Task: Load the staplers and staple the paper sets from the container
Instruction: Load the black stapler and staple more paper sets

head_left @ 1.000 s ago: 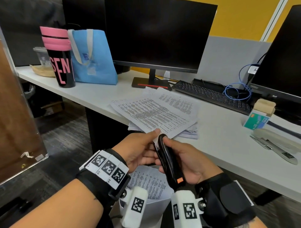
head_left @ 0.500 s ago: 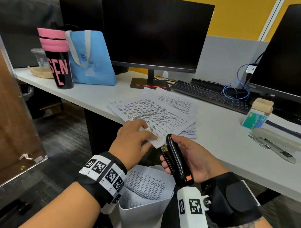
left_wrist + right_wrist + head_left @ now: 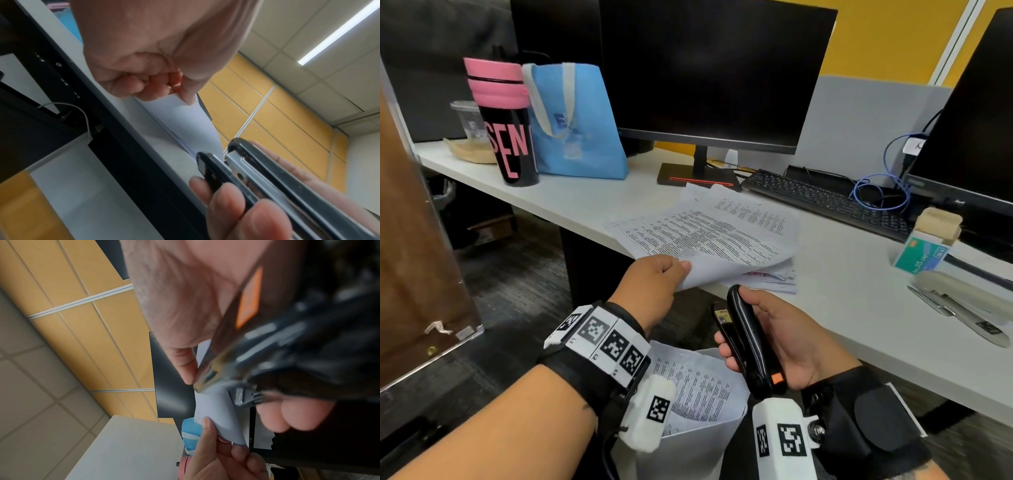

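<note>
A printed paper set [image 3: 709, 236] lies on the white desk [image 3: 842, 308], its near corner hanging over the front edge. My left hand [image 3: 654, 284] pinches that corner and curls it up; the left wrist view shows thumb and fingers closed on the sheets [image 3: 185, 120]. Just below the desk edge, my right hand [image 3: 777, 335] grips a black stapler [image 3: 746, 339] with an orange tab, its mouth [image 3: 218, 159] slightly apart and close to the lifted corner. A white container [image 3: 688, 445] with more printed papers [image 3: 695, 387] stands under my wrists.
A second grey stapler [image 3: 962, 301], swung apart, and a green staple box [image 3: 921, 253] lie at the desk's right. A monitor [image 3: 709, 72], keyboard [image 3: 825, 202], blue bag [image 3: 575, 123] and pink-lidded cup [image 3: 506, 123] stand further back.
My left hand left the stapler, moved to the paper set and took its near corner, lifting it. The right hand with the stapler drew back slightly below the desk edge.
</note>
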Demonstrator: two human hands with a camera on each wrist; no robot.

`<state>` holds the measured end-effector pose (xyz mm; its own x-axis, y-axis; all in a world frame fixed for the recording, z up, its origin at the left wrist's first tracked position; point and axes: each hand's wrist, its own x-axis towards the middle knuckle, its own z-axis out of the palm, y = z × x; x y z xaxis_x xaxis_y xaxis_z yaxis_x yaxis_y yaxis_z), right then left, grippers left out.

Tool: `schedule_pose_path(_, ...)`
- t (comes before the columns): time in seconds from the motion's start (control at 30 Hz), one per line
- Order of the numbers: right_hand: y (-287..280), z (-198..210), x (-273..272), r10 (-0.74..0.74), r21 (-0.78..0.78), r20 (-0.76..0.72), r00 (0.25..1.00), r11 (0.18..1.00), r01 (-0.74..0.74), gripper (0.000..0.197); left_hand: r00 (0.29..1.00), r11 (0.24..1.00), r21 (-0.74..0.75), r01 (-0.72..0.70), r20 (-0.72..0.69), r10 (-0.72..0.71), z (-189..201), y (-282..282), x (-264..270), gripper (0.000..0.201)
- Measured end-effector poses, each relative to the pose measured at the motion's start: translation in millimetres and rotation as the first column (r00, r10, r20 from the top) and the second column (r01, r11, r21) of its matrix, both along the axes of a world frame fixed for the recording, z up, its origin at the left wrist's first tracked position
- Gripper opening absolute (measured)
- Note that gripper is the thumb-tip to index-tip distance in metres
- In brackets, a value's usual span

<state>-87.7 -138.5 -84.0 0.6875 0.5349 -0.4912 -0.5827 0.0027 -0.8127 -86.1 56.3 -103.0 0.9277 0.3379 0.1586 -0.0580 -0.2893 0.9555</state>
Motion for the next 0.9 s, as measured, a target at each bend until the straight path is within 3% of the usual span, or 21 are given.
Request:
schedule_pose_path(0.23, -0.1, 0.4, -1.2, 0.000, 0.013, 0.000, 1.000, 1.000, 0.000, 0.063, 0.998, 0.998, 0.069, -0.006, 0.062, 0.002, 5.6, -1.3, -7.6, 0.037)
schedule_pose_path(0.37, -2.4, 2.2, -0.9, -0.004, 0.016, 0.013, 1.000, 1.000, 0.004, 0.062, 0.971, 0.975, 0.084, -0.206, 0.140, 0.193, 8.2, -0.9, -17.2, 0.044)
schedule_pose_path(0.47, -2.1, 3.1, -1.7, -0.006, 0.020, 0.018, 1.000, 1.000, 0.006, 0.059, 0.958, 0.950, 0.121, -0.287, 0.013, 0.287, 0.8, 4.1, -17.1, 0.043)
schedule_pose_path(0.6, -0.2, 3.5, -3.5, 0.004, 0.020, 0.021, 1.000, 1.000, -0.004, 0.052, 0.982, 0.992, 0.099, -0.076, -0.165, 0.092, -6.9, -0.4, -17.8, 0.054)
schedule_pose_path(0.67, 1.3, 3.3, -4.1, 0.008, 0.012, 0.026, 1.000, 1.000, -0.009, 0.051, 0.976, 0.999, -0.031, -0.014, -0.220, 0.007, -10.6, -7.0, -21.2, 0.052)
schedule_pose_path(0.8, 9.9, 1.9, -5.3, 0.040, -0.050, 0.048, 0.998, 0.998, -0.037, 0.055, 0.976, 0.951, -0.310, 0.009, -0.205, -0.076, -16.1, -12.0, -21.8, 0.029)
schedule_pose_path(0.9, 18.9, 0.6, -7.0, 0.060, -0.078, 0.057, 0.997, 0.995, -0.056, 0.055, 0.979, 0.941, -0.338, 0.021, -0.182, -0.088, -13.6, -13.1, -21.2, 0.026)
